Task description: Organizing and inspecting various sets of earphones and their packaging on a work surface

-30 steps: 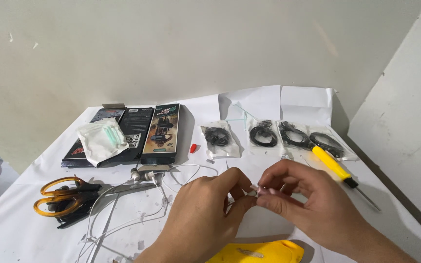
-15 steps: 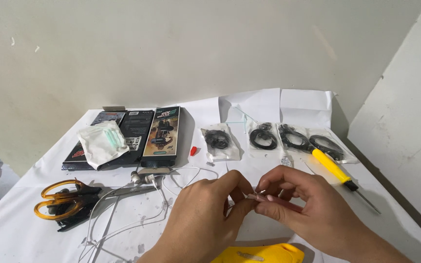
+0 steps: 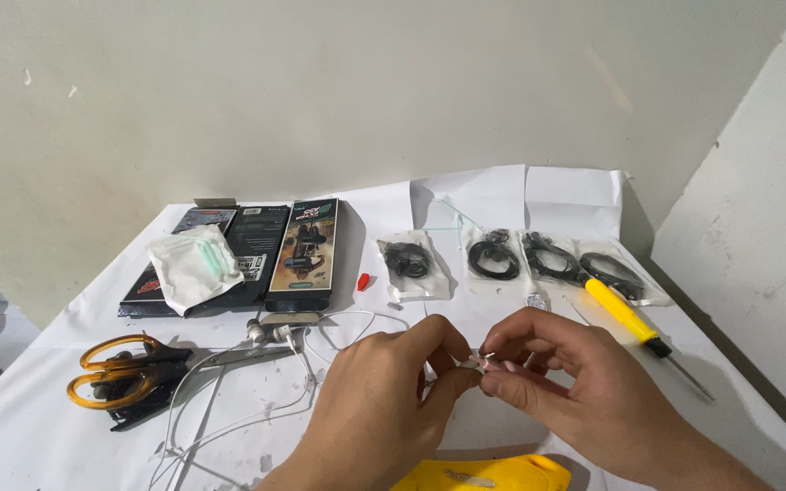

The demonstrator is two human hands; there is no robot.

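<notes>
White earphone part (image 3: pixel 481 361) pinched between fingers of left hand (image 3: pixel 384 400) and right hand (image 3: pixel 575 386), near table's front edge, middle. White earphone cable (image 3: pixel 229 400) trails left toward orange-handled scissors (image 3: pixel 125 377). Yellow-handled screwdriver (image 3: pixel 634 318) lies right; bagged black cables (image 3: pixel 493 259) along back edge.

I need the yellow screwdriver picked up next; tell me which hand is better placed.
Probably the right hand: the yellow screwdriver lies just beyond it on the right, while the left hand sits farther away.
</notes>
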